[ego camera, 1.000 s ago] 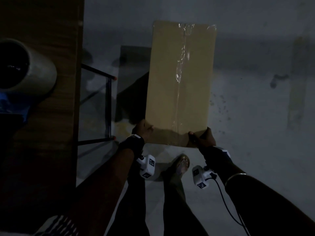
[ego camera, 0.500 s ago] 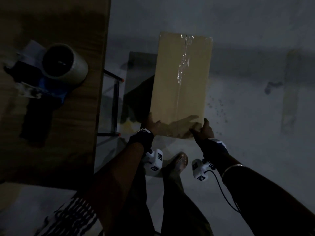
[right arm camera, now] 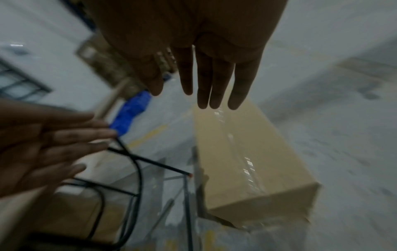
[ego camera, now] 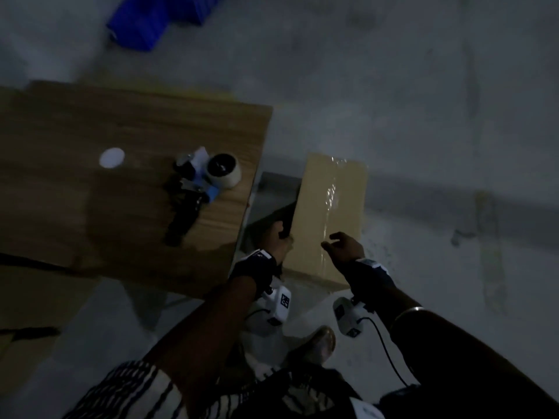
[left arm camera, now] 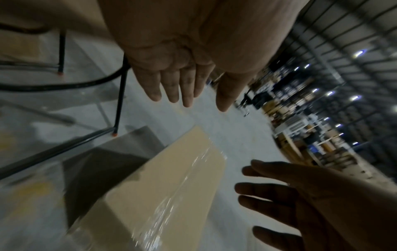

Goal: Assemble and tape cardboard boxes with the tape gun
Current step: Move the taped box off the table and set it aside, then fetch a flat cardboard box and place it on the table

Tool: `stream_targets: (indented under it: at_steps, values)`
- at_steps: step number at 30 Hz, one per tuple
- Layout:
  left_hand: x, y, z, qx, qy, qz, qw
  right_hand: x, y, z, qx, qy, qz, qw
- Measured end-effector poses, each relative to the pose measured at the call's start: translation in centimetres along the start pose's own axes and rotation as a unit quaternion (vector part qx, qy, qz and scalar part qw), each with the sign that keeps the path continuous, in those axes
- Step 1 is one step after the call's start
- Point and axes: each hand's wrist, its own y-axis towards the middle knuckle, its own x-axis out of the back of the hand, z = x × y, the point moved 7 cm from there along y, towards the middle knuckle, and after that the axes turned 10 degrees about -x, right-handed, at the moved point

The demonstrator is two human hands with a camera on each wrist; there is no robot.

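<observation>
A brown cardboard box (ego camera: pixel 332 213) stands on the grey floor beside the table, with a strip of clear tape along its top seam (right arm camera: pixel 247 152) (left arm camera: pixel 171 186). My left hand (ego camera: pixel 276 237) hovers at the box's near left corner with straight fingers (left arm camera: pixel 184 88), holding nothing. Above the box's near end, my right hand (ego camera: pixel 343 244) is also empty, its fingers (right arm camera: pixel 210 81) spread straight. The tape gun (ego camera: pixel 205 176), black and blue with a roll of clear tape, lies on the wooden table (ego camera: pixel 121 237), left of both hands.
A small white disc (ego camera: pixel 112 157) lies on the table left of the tape gun. Thin black table legs (left arm camera: pixel 120 95) and a black cable (right arm camera: pixel 137 169) stand just left of the box. A blue crate (ego camera: pixel 157 19) sits on the floor far back.
Both hands held the box's near edge before; now they have let go and opened. The box sits lower, on the floor. The head view has swung left over the table.
</observation>
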Motion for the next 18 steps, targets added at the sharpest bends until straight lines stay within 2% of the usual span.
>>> stream_targets:
  at_steps: [4, 8, 12, 16, 18]
  values:
    - [6.1, -2.1, -1.0, -0.055, 0.004, -0.03, 0.998, -1.8, -4.9, 6.2, 0.073, -0.046, -0.001, 0.996]
    - [14.1, -3.9, 0.1, -0.088, -0.019, -0.073, 0.993, -5.9, -9.5, 13.2, 0.157, -0.128, -0.009, 0.979]
    - [24.0, -6.8, 3.9, -0.108, -0.068, -0.102, 0.987, -13.5, -14.3, 20.6, 0.206, -0.182, -0.007, 0.961]
    - [36.0, -10.7, 10.8, -0.092, -0.118, -0.152, 0.977, -23.7, -20.5, 28.6, 0.29, -0.215, 0.0, 0.933]
    - [41.4, -12.8, 14.1, -0.077, -0.126, -0.183, 0.972, -27.9, -23.4, 31.6, 0.299, -0.209, 0.016, 0.931]
